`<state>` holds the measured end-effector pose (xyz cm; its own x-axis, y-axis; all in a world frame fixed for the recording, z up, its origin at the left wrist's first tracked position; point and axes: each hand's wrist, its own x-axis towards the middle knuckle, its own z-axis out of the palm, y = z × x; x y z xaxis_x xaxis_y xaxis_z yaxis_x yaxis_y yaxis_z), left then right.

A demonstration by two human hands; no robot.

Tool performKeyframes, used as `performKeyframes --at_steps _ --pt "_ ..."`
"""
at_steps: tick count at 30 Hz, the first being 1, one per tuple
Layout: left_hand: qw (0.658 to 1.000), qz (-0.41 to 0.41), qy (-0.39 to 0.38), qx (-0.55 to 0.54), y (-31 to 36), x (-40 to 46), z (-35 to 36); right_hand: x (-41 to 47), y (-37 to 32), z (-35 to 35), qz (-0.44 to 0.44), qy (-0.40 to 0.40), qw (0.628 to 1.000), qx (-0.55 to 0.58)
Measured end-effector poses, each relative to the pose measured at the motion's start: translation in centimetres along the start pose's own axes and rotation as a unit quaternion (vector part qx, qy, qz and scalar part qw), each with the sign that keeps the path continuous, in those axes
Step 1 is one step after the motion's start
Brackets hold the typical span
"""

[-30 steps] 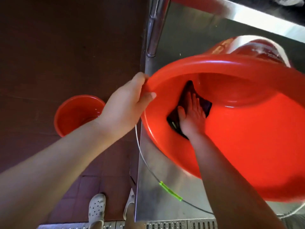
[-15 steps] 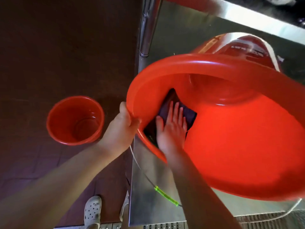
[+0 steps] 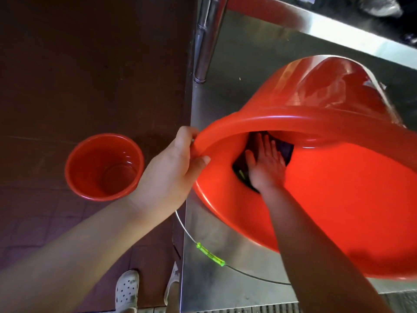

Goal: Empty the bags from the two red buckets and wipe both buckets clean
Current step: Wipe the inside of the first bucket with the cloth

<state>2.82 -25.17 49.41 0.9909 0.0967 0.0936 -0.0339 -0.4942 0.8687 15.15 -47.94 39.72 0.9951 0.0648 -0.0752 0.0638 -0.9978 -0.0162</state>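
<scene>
A large red bucket (image 3: 338, 211) lies tilted on its side on a steel table (image 3: 225, 279), its mouth facing me. My left hand (image 3: 173, 168) grips its rim at the left edge. Inside the bucket, my right hand (image 3: 266, 163) presses a dark purple cloth (image 3: 286, 147) flat against the inner wall with straight fingers. The cloth is mostly hidden under the hand. A second, smaller red bucket (image 3: 103, 167) stands upright on the floor to the left, with no bag in it.
The tilted bucket's wire handle with a green grip (image 3: 209, 257) hangs over the table's left edge. A steel table leg (image 3: 207, 39) rises at the top. Dark red floor tiles lie to the left; my white perforated shoes (image 3: 126, 290) show at the bottom.
My right hand has slid the cloth deeper into the bucket, toward its base. The bucket has swung right and tipped more onto its side, and my left hand has shifted up its rim.
</scene>
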Motion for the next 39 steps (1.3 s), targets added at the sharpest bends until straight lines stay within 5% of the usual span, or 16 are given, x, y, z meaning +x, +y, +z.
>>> performKeyframes --at_steps 9,16,22,29,32,34,39 --pt "0.995 0.07 -0.001 0.075 -0.2 1.4 0.3 0.2 -2.0 0.3 0.067 -0.012 0.998 0.013" --pt "0.994 0.055 0.024 0.091 -0.2 1.4 0.5 -12.0 -9.8 -0.1 -0.029 0.033 0.982 0.185" --pt "0.996 0.056 -0.008 0.064 -0.8 1.6 -0.3 -11.1 -5.4 -0.5 -0.112 -0.019 0.991 0.067" --pt "0.994 0.076 -0.006 0.073 -0.5 1.2 -0.5 -3.8 1.9 -0.9 0.049 -0.04 0.994 -0.094" --pt "0.994 -0.045 -0.04 -0.091 -1.2 0.0 0.2 -3.4 1.6 -0.4 0.061 -0.042 0.994 -0.083" --pt "0.964 -0.129 -0.088 -0.214 -2.1 -1.7 1.5 -3.7 1.6 -0.3 0.07 -0.041 0.995 -0.064" --pt "0.936 -0.148 -0.103 -0.303 -2.2 -4.2 3.3 -5.5 -0.2 -0.3 0.087 -0.046 0.995 -0.005"
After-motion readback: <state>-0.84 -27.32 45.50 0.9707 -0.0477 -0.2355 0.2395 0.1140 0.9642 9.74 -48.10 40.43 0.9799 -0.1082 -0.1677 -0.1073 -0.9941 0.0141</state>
